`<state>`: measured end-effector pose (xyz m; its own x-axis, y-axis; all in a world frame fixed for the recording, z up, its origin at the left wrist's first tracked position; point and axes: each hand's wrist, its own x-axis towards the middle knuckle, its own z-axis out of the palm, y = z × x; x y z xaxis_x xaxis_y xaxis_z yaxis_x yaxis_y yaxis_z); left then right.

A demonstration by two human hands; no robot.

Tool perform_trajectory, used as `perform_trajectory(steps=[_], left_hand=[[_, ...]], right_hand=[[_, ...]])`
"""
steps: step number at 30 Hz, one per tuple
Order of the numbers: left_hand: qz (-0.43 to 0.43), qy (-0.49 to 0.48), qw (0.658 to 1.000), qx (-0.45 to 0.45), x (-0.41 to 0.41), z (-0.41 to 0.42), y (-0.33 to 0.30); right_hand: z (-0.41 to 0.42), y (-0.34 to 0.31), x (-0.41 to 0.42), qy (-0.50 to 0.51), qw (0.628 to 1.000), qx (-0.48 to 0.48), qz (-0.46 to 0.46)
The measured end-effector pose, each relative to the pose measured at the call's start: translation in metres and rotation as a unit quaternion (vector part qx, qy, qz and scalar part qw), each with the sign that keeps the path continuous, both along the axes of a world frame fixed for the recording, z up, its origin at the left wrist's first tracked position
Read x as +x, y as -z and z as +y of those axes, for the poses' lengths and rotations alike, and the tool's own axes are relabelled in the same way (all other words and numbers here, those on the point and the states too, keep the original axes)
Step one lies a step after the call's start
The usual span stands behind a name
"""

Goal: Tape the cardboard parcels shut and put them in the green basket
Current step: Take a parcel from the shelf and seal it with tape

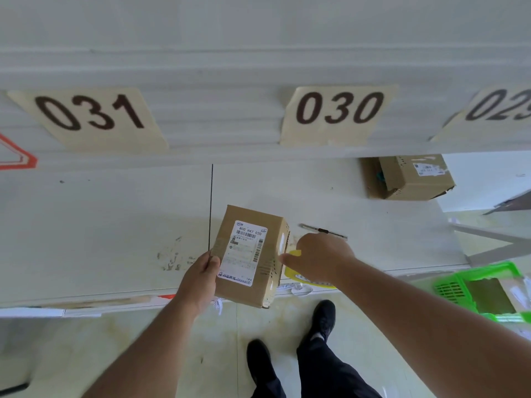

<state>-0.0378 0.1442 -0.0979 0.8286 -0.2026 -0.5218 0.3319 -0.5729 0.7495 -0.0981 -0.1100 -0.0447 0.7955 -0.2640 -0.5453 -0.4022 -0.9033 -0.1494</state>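
A small cardboard parcel [249,254] with a white shipping label sits at the front edge of the white shelf [109,225]. My left hand [201,278] grips its near left corner, thumb on the top face. My right hand [314,258] holds a yellow tape dispenser [296,270] against the parcel's right side. A second cardboard parcel [413,176] lies at the back right of the shelf. The green basket [471,285] stands on the floor at the right, below the shelf edge, with something brown inside.
A thin metal tool [323,231] lies on the shelf just beyond my right hand. Number labels 031, 030 and 029 hang on the upper shelf front [230,116]. My feet [321,320] stand on the tiled floor below the shelf edge.
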Motion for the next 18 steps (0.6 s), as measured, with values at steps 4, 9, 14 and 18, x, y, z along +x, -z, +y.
perform_trajectory(steps=[4,9,14,18], left_hand=[[0.004,0.011,1.0,0.005,0.001,0.001,-0.001],[-0.008,0.022,1.0,-0.004,0.0,0.002,0.003],[-0.215,0.099,0.948,0.215,-0.008,-0.002,0.012],[-0.233,0.232,0.892,0.312,-0.039,-0.052,0.003]], right_hand=[[0.002,0.011,0.0,0.018,1.0,-0.004,0.013],[0.007,0.025,0.003,0.036,0.999,0.002,0.027],[0.009,0.031,0.007,0.029,0.999,0.004,0.038],[0.008,0.032,0.007,0.032,0.999,0.008,0.027]])
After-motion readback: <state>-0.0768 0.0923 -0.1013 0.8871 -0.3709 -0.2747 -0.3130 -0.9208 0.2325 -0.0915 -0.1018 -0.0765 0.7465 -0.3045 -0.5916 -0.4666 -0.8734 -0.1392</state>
